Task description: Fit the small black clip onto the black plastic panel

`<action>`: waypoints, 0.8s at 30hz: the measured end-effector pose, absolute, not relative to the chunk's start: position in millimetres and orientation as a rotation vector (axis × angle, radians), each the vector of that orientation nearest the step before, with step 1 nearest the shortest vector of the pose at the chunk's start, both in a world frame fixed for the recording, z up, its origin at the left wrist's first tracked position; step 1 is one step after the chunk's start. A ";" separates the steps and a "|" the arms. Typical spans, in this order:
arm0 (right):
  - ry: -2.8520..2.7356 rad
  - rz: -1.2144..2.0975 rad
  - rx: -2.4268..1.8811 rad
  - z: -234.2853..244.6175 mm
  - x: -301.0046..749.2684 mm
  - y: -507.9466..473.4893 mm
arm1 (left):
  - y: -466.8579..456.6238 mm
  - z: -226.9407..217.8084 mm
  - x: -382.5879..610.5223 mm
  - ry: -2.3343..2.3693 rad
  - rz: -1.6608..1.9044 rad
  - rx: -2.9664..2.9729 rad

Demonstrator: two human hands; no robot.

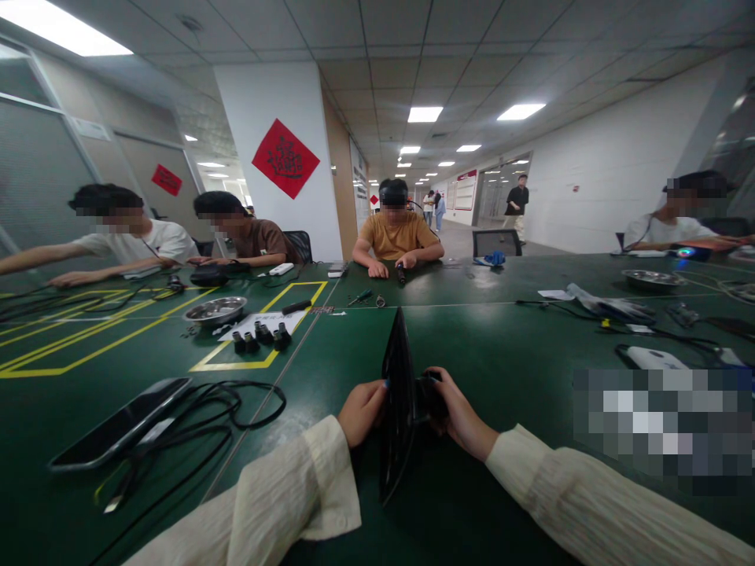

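Note:
A thin black screen-like panel (pixel 396 417) stands on its edge in front of me, seen nearly side-on. My left hand (pixel 359 413) is closed on its left face, thumb pressed against the surface and the other fingers hidden. On the other side, my right hand (pixel 460 413) wraps round a dark block-like part (pixel 432 397) that sticks out from the panel's back. Its exact kind is too dark to make out. To the left lies a flat glossy black device (pixel 121 424) with a coiled black cable (pixel 230 405) beside it.
Several black knob-like parts (pixel 263 336) stand on a white sheet near a metal bowl (pixel 215 310). Ahead lie a screwdriver (pixel 360 297) and a co-worker's hands (pixel 406 261). Cables and bagged items (pixel 613 303) lie at right, with another metal bowl (pixel 653 280).

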State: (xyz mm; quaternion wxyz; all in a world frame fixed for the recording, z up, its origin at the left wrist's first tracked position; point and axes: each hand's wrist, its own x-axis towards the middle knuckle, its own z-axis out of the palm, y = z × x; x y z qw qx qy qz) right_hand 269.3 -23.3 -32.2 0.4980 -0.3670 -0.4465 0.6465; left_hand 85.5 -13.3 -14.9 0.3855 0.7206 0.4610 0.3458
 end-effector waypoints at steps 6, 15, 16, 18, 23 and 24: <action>-1.113 1.564 -0.870 -35.8 270.8 -21.6 | -13.4 -14.7 85.8 1.171 0.863 1.820; -1.116 1.553 -0.871 -40.2 271.4 -19.2 | -11.6 -21.0 83.1 1.157 0.854 1.822; -1.116 1.555 -0.873 -39.7 271.4 -19.4 | -11.4 -21.7 83.2 1.161 0.864 1.813; -1.117 1.562 -0.881 -37.4 271.3 -20.6 | -11.2 -22.2 83.6 1.183 0.879 1.791; -1.103 1.551 -0.920 -29.8 270.0 -24.3 | -12.3 -18.0 84.4 1.196 0.889 1.876; -1.099 1.551 -0.926 -28.9 269.7 -24.7 | -12.5 -17.2 84.4 1.191 0.884 1.892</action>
